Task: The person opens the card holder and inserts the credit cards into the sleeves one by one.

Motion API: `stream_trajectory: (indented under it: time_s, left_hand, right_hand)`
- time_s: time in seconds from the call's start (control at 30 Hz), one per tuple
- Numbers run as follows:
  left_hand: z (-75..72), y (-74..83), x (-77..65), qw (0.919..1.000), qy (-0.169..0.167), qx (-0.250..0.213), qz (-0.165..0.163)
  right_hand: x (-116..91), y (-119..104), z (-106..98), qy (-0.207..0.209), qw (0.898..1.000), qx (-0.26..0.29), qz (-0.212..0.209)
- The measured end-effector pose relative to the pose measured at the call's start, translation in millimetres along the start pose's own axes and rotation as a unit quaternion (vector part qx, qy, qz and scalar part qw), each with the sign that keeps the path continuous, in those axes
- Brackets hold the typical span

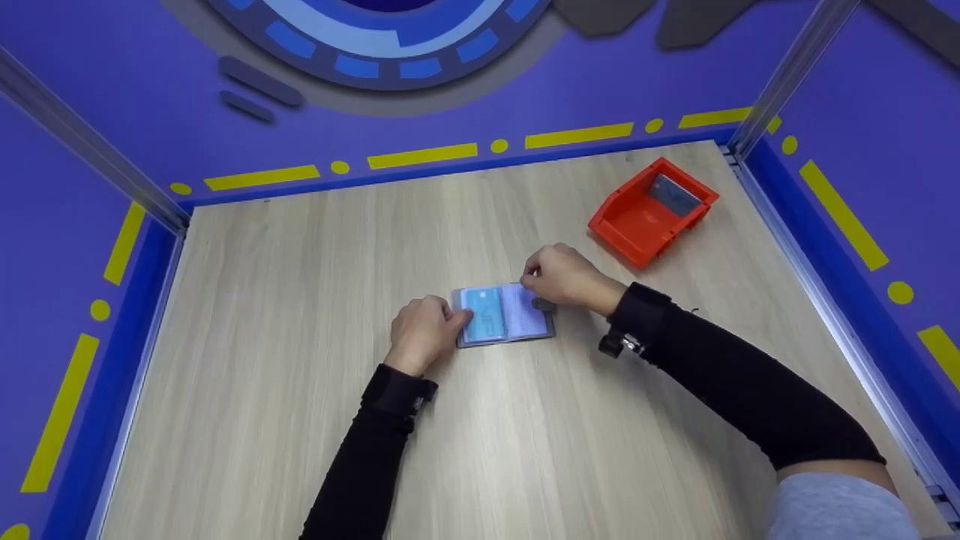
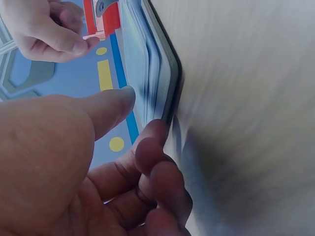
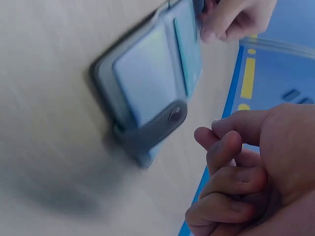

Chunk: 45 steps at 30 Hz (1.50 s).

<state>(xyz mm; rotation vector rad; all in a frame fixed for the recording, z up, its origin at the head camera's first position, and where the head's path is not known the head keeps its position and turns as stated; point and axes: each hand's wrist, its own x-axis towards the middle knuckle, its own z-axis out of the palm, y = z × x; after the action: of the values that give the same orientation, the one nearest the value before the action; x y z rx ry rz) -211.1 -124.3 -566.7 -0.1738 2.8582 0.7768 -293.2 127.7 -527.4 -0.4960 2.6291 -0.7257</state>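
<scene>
A dark-edged card holder (image 1: 526,311) lies open on the table, with clear sleeves showing. A teal card (image 1: 485,315) fills its left side. My left hand (image 1: 421,330) grips the left edge, thumb on top of the sleeves and fingertips at the lower edge. Over by the upper right corner is my right hand (image 1: 566,277), its fingers curled and the thumb meeting the index finger. In the right wrist view those fingertips (image 3: 204,135) stand apart from the holder with nothing between them. A grey strap (image 3: 157,125) with a round snap sticks out at the holder's right side.
A red plastic bin (image 1: 626,244) stands at the back right of the wooden table (image 1: 300,262), with a grey patch inside its far end. Blue panels (image 1: 420,135) with yellow marks wall the table at the back and both sides.
</scene>
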Motion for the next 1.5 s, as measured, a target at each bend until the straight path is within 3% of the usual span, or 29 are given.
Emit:
stream_trajectory:
  time_s: [0.1,0.37,0.6,1.33,1.5]
  left_hand:
    - [2.0,1.5,-0.2,1.0000,-0.003,-0.005,0.000]
    - [6.9,3.8,-0.8,0.9999,-0.002,-0.004,0.014]
    - [7.4,5.3,-0.3,0.9999,0.003,-0.004,0.017]
    - [8.1,3.4,-0.4,0.9996,0.009,-0.013,0.023]
    - [6.7,3.2,-1.0,0.9994,0.012,-0.009,0.031]
  right_hand:
    - [4.1,10.8,-2.4,0.004,1.000,-0.006,0.013]
    - [8.8,27.3,2.3,-0.034,0.999,-0.020,0.027]
    - [10.8,26.9,3.8,-0.036,0.998,-0.039,0.020]
    - [12.9,26.6,5.5,-0.019,0.999,-0.027,-0.005]
    - [13.5,27.3,4.8,-0.006,0.998,-0.049,-0.040]
